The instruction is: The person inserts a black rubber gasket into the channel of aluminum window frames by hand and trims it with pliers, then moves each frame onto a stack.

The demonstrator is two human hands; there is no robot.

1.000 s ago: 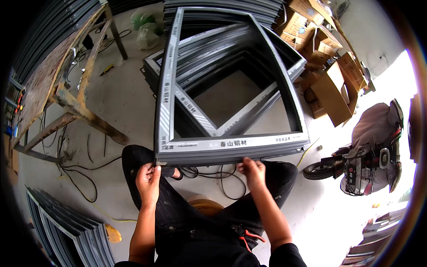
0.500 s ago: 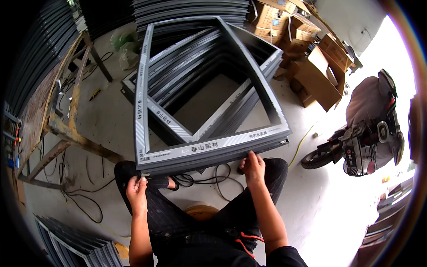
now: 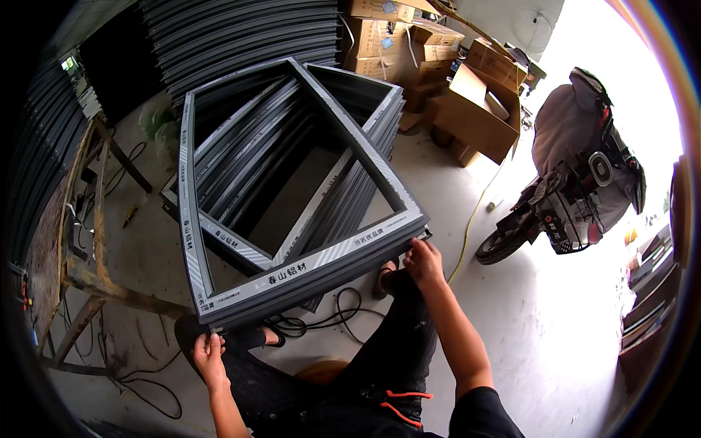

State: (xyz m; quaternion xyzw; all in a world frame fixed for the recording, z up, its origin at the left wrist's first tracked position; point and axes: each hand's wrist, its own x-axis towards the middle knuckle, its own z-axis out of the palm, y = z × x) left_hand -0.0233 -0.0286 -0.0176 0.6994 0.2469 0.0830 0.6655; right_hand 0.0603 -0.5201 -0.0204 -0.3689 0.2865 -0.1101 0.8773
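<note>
A dark grey rectangular frame (image 3: 332, 250), its faces covered in printed white-striped film, lies askew on a stack of similar frames (image 3: 321, 208). Its near bar sits above my knees. At that bar's left corner is my left hand (image 3: 212, 359), thumb and fingers pinched together against the underside. My right hand (image 3: 423, 264) is closed at the right corner, fingertips beside a small shiny piece (image 3: 426, 234) at the bar's end. What either pinch holds is too small to make out. Two orange tool handles (image 3: 406, 396) stick out at my lap.
Left stands a rusty metal-legged bench (image 3: 124, 296). Dark profiles (image 3: 241, 36) are stacked behind the frames. Cardboard boxes (image 3: 478, 109) sit at the back right, and a covered two-wheeler (image 3: 577, 168) is parked on the right. Black cable (image 3: 343, 314) and a yellow cord (image 3: 467, 233) cross the floor.
My view has swung right, so the scene sits further left and tilted. My right hand has moved along the near bar to its right corner. My left hand stays at the left corner.
</note>
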